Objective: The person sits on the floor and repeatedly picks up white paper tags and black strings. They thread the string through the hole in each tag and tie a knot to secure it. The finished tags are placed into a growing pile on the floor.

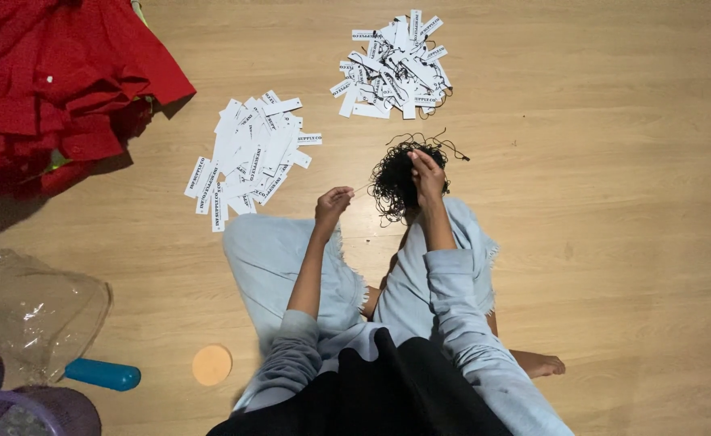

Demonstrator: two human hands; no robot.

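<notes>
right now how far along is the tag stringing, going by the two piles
Done: the far pile of white tags already shows black strings. In hand: the right hand picks at the tangle of black strings, while the left hand pinches one strand. Left: the near pile of tags looks unstrung and is roughly as large.

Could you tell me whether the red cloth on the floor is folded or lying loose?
Lying loose: the red cloth sits crumpled on the floor, its edges bunched in uneven layers.

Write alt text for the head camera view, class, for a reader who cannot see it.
Seated on a wooden floor, a person's right hand pulls at a tangle of black strings while the left hand pinches one strand. Two piles of white tags and red cloth lie beyond.
</notes>
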